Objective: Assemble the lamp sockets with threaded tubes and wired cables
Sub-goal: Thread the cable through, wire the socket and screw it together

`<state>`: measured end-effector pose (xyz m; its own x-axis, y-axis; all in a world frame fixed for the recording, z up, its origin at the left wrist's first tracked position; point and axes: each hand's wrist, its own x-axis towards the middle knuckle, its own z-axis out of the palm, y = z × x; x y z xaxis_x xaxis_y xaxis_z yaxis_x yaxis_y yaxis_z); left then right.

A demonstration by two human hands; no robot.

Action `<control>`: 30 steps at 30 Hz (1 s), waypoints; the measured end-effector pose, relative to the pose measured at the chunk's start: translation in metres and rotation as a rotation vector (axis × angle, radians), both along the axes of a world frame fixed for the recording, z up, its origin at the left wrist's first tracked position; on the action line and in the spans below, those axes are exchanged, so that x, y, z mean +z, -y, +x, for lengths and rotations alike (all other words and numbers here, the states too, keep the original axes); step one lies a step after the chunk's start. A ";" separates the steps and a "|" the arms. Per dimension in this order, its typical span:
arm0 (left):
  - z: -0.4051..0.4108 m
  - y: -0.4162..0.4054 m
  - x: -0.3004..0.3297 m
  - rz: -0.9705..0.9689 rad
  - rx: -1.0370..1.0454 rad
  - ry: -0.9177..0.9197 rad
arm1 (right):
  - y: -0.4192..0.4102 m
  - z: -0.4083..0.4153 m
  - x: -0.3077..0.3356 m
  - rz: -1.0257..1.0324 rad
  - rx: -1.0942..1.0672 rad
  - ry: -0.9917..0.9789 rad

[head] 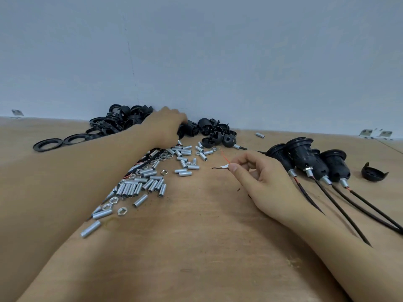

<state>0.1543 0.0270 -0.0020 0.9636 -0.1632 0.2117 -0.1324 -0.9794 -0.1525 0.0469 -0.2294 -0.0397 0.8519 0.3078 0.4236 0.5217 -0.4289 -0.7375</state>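
Note:
My left hand (166, 125) reaches far across the table into the pile of black socket bodies (214, 132) by the wall, its fingers curled around one black socket (189, 128). My right hand (259, 175) pinches the stripped end of a wired cable (220, 167) between thumb and forefinger; a red wire and a brown wire stick out to the left. Silver threaded tubes (150, 182) and hex nuts (121, 210) lie scattered between my arms.
Several assembled sockets with black cables (309, 162) lie at the right, a loose black cap (374, 173) beside them. Black rings (50, 144) and more black parts (122, 118) are heaped at the back left against the grey wall. Metal brackets (376, 134) sit far right.

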 end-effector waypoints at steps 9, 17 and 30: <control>0.013 0.010 0.000 0.310 0.004 0.099 | 0.002 0.002 -0.003 0.057 -0.002 -0.007; -0.093 0.074 -0.004 -2.059 -0.027 0.022 | 0.005 0.002 0.006 0.276 -0.080 0.061; -0.142 0.091 -0.035 -2.238 -0.017 -0.394 | -0.006 -0.026 0.012 0.218 0.134 0.161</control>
<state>0.0122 -0.0638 -0.0371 0.9914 -0.0204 -0.1295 0.1218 0.5075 0.8530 0.0207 -0.2229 -0.0279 0.7263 0.3003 0.6182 0.6806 -0.1889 -0.7078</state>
